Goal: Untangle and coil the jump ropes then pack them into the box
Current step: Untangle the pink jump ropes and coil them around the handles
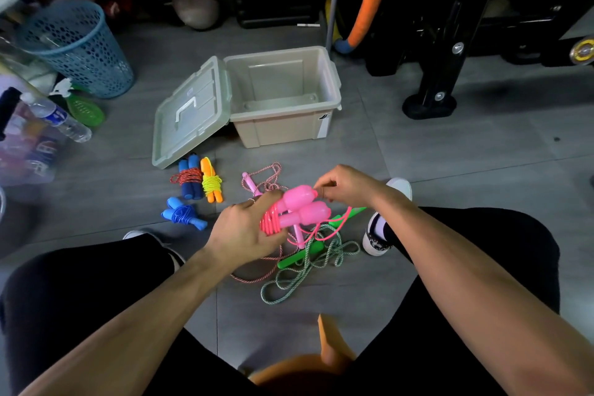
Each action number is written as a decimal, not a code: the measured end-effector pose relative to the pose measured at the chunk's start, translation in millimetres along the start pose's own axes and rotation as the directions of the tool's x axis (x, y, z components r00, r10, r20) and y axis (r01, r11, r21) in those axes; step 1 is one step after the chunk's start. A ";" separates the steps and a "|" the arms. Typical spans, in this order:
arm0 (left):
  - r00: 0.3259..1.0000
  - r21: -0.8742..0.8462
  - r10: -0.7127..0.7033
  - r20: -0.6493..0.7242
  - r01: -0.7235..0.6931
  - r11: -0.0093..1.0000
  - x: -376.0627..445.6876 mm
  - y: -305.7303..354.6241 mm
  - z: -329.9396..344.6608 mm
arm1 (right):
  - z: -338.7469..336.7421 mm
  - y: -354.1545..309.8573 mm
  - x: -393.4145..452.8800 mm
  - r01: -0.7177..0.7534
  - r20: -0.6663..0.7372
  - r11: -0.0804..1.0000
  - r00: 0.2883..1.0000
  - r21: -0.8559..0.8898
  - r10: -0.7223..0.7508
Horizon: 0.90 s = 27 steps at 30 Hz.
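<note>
My left hand (242,230) grips a pink jump rope (297,207), its two fat handles side by side and its cord wound around them. My right hand (340,185) pinches the end of the upper pink handle. Under them on the floor lie a tangled green rope (308,270) with green handles and a pink-and-white twisted rope (268,175). To the left rest three coiled ropes: dark blue handles with red cord (189,178), orange handles with yellow cord (210,182), and an all-blue one (183,213). The beige box (283,128) stands open and empty behind them.
The box lid (189,112) lies tilted open to its left. A blue mesh basket (80,45), a water bottle (59,117) and a clear bin are at the left. Black gym equipment (450,42) stands at the right. My knees and shoes flank the ropes.
</note>
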<state>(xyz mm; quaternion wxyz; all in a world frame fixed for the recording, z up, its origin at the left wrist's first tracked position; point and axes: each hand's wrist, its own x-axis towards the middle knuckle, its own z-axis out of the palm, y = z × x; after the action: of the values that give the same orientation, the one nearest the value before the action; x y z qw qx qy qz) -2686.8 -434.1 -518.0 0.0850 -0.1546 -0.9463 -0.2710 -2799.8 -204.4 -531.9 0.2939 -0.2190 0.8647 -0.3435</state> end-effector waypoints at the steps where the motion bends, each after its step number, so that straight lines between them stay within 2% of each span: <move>1: 0.998 -0.023 -0.048 -0.034 0.047 0.999 0.0 1.7 -1.7 | 1.6 2.1 -3.7 -0.026 0.030 0.999 0.999 0.032 0.026; 4: 0.972 -0.105 -0.213 -0.097 0.203 0.974 2.8 5.6 -6.7 | 9.1 3.4 -15.0 -0.103 0.089 0.993 0.991 0.050 0.098; 7: 0.905 -0.125 -0.418 -0.077 0.408 0.905 10.5 1.4 -7.3 | 25.7 -4.4 -23.4 -0.077 0.184 0.996 0.979 -0.050 0.085; 9: 0.858 -0.052 -0.512 -0.042 0.510 0.859 14.2 -3.8 -7.1 | 37.0 -18.8 -30.2 -0.026 0.247 0.988 0.967 -0.153 0.063; 11: 0.833 0.134 -0.553 -0.001 0.549 0.825 15.2 -9.7 -4.7 | 41.3 -40.0 -38.0 0.056 0.247 0.969 0.969 -0.240 0.005; 14: 0.824 0.390 -0.560 0.082 0.491 0.779 14.6 -13.3 3.6 | 35.8 -74.2 -48.6 0.188 0.173 0.949 0.974 -0.253 -0.146; 17: 0.857 0.533 -0.474 0.201 0.311 0.787 10.7 -2.1 14.7 | 29.3 -95.7 -52.6 0.268 0.150 0.922 0.961 -0.281 -0.234; 20: 0.872 0.566 -0.394 0.291 0.175 0.805 8.9 12.5 22.2 | 22.9 -96.4 -43.1 0.267 0.090 0.925 0.964 -0.272 -0.251; 23: 0.891 0.543 -0.288 0.350 0.057 0.838 9.6 19.7 25.0 | 7.3 -78.6 -29.2 0.202 -0.016 0.941 0.977 -0.271 -0.214; 25: 0.918 0.470 -0.207 0.339 0.025 0.882 8.7 15.7 23.7 | -4.8 -67.1 -24.4 0.164 -0.074 0.950 0.979 -0.266 -0.190; 27: 0.959 0.391 -0.069 0.275 -0.046 0.919 5.6 8.6 23.1 | -14.7 -57.2 -21.6 0.135 -0.116 0.954 0.978 -0.269 -0.171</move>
<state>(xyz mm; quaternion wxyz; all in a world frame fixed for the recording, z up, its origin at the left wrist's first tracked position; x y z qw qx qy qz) -2690.9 -413.3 -531.7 -0.0237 -0.1661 -0.9845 -0.0508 -2783.6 -223.2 -474.2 0.1745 -0.2978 0.9009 -0.2633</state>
